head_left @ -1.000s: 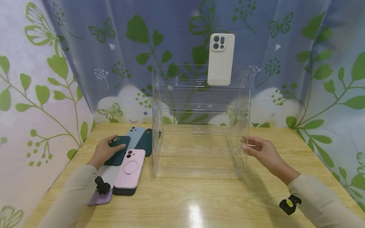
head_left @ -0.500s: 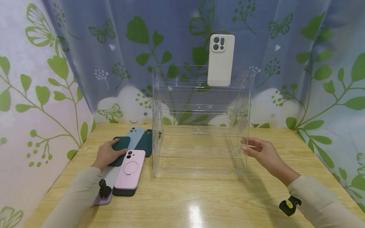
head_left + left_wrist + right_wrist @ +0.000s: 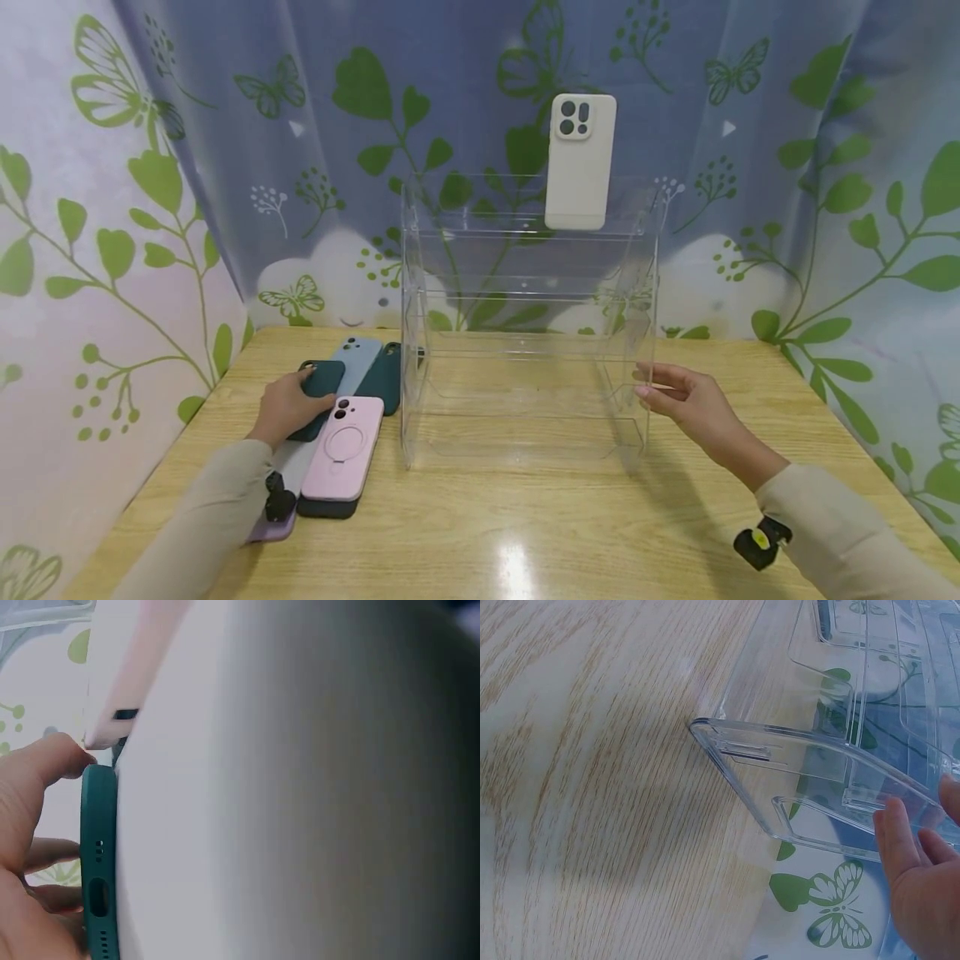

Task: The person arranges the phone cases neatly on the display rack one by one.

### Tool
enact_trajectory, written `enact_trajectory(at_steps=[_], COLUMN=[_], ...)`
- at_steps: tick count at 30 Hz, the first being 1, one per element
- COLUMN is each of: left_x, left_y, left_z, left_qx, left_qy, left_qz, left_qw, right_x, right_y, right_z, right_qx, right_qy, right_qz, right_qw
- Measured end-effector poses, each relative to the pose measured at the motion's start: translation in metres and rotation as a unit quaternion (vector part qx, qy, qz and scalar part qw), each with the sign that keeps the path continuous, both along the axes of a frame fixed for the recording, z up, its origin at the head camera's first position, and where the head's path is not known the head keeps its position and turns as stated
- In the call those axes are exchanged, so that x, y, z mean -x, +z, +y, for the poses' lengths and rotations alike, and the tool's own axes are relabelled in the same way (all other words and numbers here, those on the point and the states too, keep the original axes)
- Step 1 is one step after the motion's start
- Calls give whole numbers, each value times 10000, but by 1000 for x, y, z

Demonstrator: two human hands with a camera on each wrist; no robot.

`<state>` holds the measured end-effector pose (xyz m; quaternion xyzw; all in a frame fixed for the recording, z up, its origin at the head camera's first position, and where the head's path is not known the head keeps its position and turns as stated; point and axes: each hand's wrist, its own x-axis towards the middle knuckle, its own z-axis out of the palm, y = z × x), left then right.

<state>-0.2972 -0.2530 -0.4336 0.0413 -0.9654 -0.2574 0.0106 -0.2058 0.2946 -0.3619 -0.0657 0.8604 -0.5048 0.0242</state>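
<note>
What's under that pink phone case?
Beneath the pink case, a dark case pokes out at the lower end; a white case shows along the pink one's left edge. Whatever else lies underneath is covered.

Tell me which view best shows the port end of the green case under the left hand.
Left wrist: it faces that end of the green case, openings in plain sight. The head view shows its back, partly covered by the left hand, but not the openings. The right wrist shows none of it.
</note>
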Motion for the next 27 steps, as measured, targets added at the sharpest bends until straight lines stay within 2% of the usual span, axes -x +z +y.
enact_trajectory(at_steps=[4, 10, 15, 19, 23, 27], left_x=[-1, -3, -2, -6, -9, -9], left_y=[12, 42, 73, 101, 127, 154], left_z=[1, 0, 3, 9, 15, 21], left_qx=[-12, 50, -176, -515, -667, -680], left_qy=[30, 42, 92, 165, 190, 56], left_qz=[375, 1045, 1482, 1872, 2274, 2556], left_qw=[9993, 9945, 9888, 9808, 9713, 9644], right_x=[0, 0, 0, 0, -1, -1], right_y=[0, -2, -3, -3, -1, -1], right_z=[0, 1, 1, 1, 0, 0], right_qx=[16, 12, 59, 36, 10, 25], right_qy=[41, 103, 140, 133, 109, 103], right_qz=[17, 119, 149, 148, 131, 117], right_qw=[10000, 9999, 9998, 9998, 9999, 9999])
